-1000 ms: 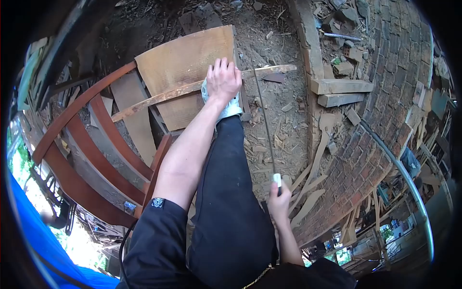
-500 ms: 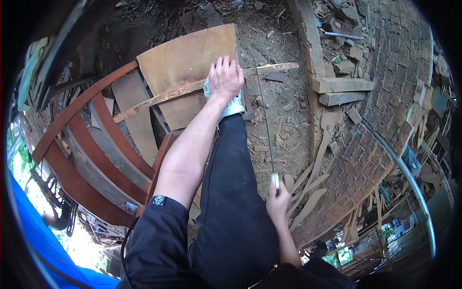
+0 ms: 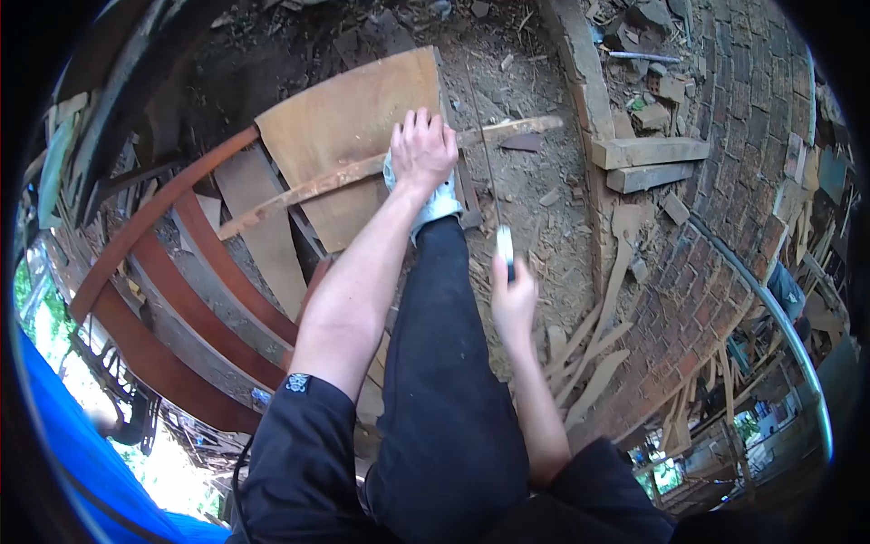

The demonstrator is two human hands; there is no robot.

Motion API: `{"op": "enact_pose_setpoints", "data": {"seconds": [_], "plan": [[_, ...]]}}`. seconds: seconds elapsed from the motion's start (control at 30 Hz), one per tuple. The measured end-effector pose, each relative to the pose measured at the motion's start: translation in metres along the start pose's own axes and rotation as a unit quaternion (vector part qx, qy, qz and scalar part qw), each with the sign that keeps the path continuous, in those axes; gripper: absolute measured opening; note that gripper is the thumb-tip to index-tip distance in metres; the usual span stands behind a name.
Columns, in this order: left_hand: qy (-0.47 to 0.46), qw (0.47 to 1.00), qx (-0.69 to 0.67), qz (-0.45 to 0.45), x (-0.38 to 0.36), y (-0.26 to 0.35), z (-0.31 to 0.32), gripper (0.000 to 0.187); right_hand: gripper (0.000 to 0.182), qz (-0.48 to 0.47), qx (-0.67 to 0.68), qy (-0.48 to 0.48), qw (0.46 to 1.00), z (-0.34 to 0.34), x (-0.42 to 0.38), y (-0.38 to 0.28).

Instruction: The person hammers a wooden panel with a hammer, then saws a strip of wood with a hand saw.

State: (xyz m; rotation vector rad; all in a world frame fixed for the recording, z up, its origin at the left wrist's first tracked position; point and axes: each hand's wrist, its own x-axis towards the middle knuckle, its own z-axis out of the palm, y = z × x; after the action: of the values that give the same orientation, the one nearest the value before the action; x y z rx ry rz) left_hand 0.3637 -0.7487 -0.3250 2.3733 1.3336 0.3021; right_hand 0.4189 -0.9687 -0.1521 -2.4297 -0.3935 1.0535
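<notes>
My left hand (image 3: 423, 152) is closed on a long, rough wooden strip (image 3: 308, 192) beside my shoe (image 3: 439, 207), its fingertips pointing away from me. Part of the strip is covered by this hand and the shoe. My right hand (image 3: 515, 299) grips a handsaw (image 3: 492, 181) by its pale handle, slightly blurred by motion. The thin saw blade appears nearly edge-on and crosses the strip to the right of my left hand. Under the strip is a curved tan wooden panel (image 3: 353, 104), joined to a reddish-brown slatted wooden frame (image 3: 172, 258).
Wood chips and dirt cover the ground (image 3: 553, 236). Two short beams (image 3: 651, 152) lie at the right by a concrete curb (image 3: 580, 91). Beyond are a brick surface (image 3: 698, 299) and a curved metal pipe (image 3: 784, 331). Loose offcuts (image 3: 598, 354) lie near my right forearm.
My right hand and the saw have moved forward, away from my body, so the handle is closer to the strip. My left hand stays in place on the strip.
</notes>
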Motion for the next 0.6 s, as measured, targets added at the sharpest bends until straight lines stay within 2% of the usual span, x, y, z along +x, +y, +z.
{"op": "enact_pose_setpoints", "data": {"seconds": [0.07,0.17,0.2,0.27,0.3,0.37,0.47,0.57,0.6], "plan": [[0.003,1.0,0.004,-0.007,-0.005,0.002,0.001,0.018,0.036,0.025,-0.035,-0.031,0.999,-0.046,-0.073,0.028],[0.011,1.0,0.0,-0.008,-0.005,0.003,0.002,0.018,0.032,0.072,0.009,-0.051,0.996,-0.071,-0.081,0.018],[0.01,1.0,-0.003,-0.006,-0.005,0.005,0.003,0.018,0.033,0.045,0.001,-0.024,0.999,-0.059,-0.065,0.022],[-0.003,1.0,-0.002,-0.014,-0.004,0.004,0.001,0.018,0.044,-0.008,-0.021,-0.039,0.999,-0.019,0.01,0.019],[-0.003,1.0,-0.001,-0.012,-0.004,0.005,0.002,0.018,0.05,0.035,0.001,-0.088,0.996,-0.004,0.058,-0.003],[-0.006,1.0,-0.001,-0.009,-0.002,0.002,0.0,0.019,0.052,0.042,-0.025,-0.089,0.995,0.021,0.107,-0.029],[-0.017,1.0,-0.001,-0.019,-0.002,0.003,0.001,0.02,0.046,-0.009,-0.027,-0.032,0.999,0.007,0.038,0.004],[-0.01,1.0,-0.004,-0.022,-0.003,0.004,0.0,0.021,0.035,0.066,-0.025,-0.084,0.994,-0.069,-0.088,0.03],[-0.005,1.0,-0.003,-0.018,-0.004,0.002,0.002,0.021,0.035,0.07,-0.027,-0.086,0.993,-0.083,-0.097,0.035]]}}
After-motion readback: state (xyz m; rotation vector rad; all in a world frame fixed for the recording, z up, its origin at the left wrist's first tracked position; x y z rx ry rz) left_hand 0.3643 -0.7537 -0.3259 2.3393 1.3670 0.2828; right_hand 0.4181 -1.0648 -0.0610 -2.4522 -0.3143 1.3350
